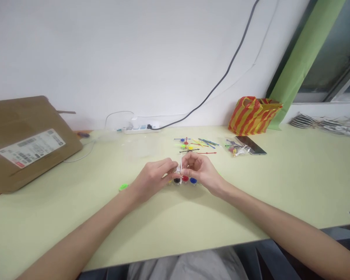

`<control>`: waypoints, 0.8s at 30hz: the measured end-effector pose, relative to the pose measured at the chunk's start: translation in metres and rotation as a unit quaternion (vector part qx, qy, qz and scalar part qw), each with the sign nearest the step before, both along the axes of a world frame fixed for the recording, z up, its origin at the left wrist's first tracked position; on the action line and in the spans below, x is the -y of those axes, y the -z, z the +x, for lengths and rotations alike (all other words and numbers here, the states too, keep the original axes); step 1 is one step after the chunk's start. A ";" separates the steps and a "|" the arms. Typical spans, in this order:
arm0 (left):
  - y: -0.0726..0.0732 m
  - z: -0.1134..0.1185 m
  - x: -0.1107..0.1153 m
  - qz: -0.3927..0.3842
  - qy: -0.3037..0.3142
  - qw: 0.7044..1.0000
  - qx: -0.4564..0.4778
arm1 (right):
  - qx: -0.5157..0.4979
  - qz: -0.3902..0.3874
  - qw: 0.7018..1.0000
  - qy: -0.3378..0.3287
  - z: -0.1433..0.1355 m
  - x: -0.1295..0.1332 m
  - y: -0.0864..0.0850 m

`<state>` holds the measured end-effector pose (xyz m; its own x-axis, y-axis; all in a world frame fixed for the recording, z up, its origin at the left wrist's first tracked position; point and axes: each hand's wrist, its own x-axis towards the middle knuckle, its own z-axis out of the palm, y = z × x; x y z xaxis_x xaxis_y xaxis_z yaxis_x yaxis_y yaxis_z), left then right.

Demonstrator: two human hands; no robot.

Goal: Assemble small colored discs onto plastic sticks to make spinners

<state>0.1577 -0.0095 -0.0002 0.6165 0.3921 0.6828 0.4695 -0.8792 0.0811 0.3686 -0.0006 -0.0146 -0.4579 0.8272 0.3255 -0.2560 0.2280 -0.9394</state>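
Over the middle of the table, my left hand [155,175] pinches a small white plastic piece [178,169] between thumb and fingertips. My right hand [203,171] is closed against it from the other side, its thumb and forefinger on a thin white pointer [181,162] that stands roughly upright. How the two white parts join is too small to tell. Just below the fingers lie a black disc [177,181], a red disc [185,179] and a blue disc [193,181]; a bit of yellow shows by the left thumb. A bright green disc [123,187] lies beside my left wrist.
Behind my hands lie several coloured arrow pointers [204,143]. To their right are a clear bag of parts [235,149], a phone [252,145] and a striped bag [253,116]. A cardboard box [32,124] stands left; a power strip [142,127] sits by the wall.
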 end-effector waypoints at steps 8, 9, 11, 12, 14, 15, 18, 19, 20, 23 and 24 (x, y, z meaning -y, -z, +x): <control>-0.003 0.008 0.011 0.042 0.015 0.999 0.026 | 0.025 0.040 0.999 -0.009 0.005 0.002 -0.007; -0.004 0.010 0.012 0.051 0.016 0.998 0.030 | 0.028 0.045 0.999 -0.013 0.006 0.002 -0.008; -0.004 0.013 0.015 0.061 0.013 0.997 0.039 | 0.035 0.061 0.997 -0.015 0.008 0.003 -0.010; -0.003 0.014 0.016 0.062 0.012 0.997 0.039 | 0.042 0.070 0.997 -0.011 0.009 0.003 -0.011; -0.001 0.014 0.017 0.065 0.016 0.997 0.033 | 0.059 0.084 0.995 0.004 0.011 0.003 -0.009; 0.000 0.015 0.017 0.068 0.020 0.997 0.027 | 0.068 0.091 0.993 0.011 0.011 0.003 -0.008; 0.005 0.015 0.016 0.084 0.028 0.996 0.013 | 0.093 0.118 0.988 0.024 0.013 0.004 -0.005; 0.006 0.015 0.016 0.088 0.026 0.996 0.012 | 0.096 0.133 0.986 0.030 0.012 0.005 -0.005; 0.007 0.015 0.014 0.091 0.019 0.996 0.014 | 0.099 0.153 0.982 0.041 0.012 0.007 -0.005; 0.008 0.011 0.009 0.087 -0.010 0.995 0.036 | 0.120 0.264 0.951 0.108 0.006 0.013 -0.005; 0.007 0.008 0.006 0.082 -0.019 0.995 0.044 | 0.129 0.314 0.931 0.134 0.003 0.015 -0.004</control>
